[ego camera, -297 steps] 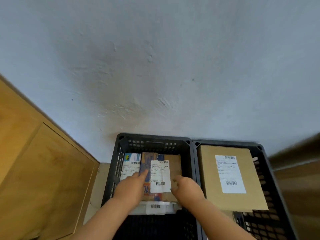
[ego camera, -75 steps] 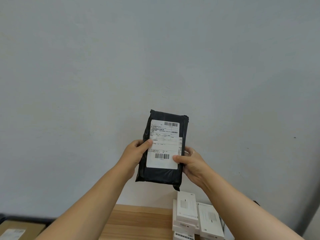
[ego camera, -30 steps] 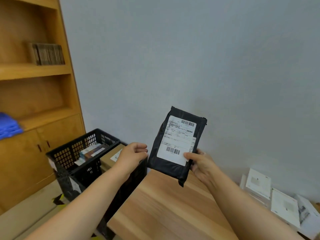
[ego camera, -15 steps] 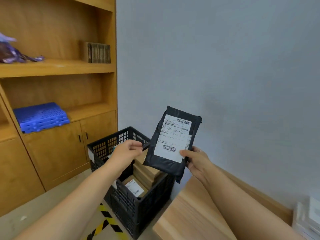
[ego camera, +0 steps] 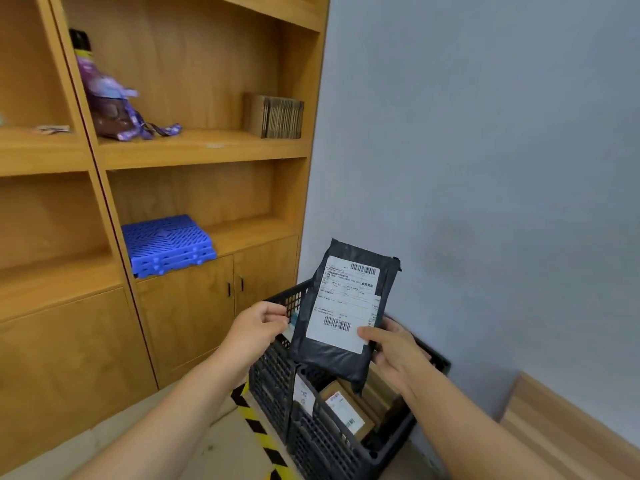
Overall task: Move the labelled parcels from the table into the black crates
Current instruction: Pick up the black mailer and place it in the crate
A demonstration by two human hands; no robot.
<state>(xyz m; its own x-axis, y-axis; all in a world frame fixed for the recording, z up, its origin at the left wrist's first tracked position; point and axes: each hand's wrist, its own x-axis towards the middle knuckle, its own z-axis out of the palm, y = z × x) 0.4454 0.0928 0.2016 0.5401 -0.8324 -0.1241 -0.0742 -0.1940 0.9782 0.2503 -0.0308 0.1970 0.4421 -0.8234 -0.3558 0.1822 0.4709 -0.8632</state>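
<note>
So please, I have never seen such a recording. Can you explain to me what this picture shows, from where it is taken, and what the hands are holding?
There is no machine here. A person wears one wide camera on the head, looking forward and down, so you see their own two arms from above.

The right hand grips a black parcel with a white barcode label, thumb on the label. The left hand is beside the parcel, fingers curled; whether it touches the parcel I cannot tell.

Below the parcel stand black crates on the floor, already holding brown labelled boxes. A corner of the wooden table shows at the lower right. A wooden shelf unit stands on the left.
</note>
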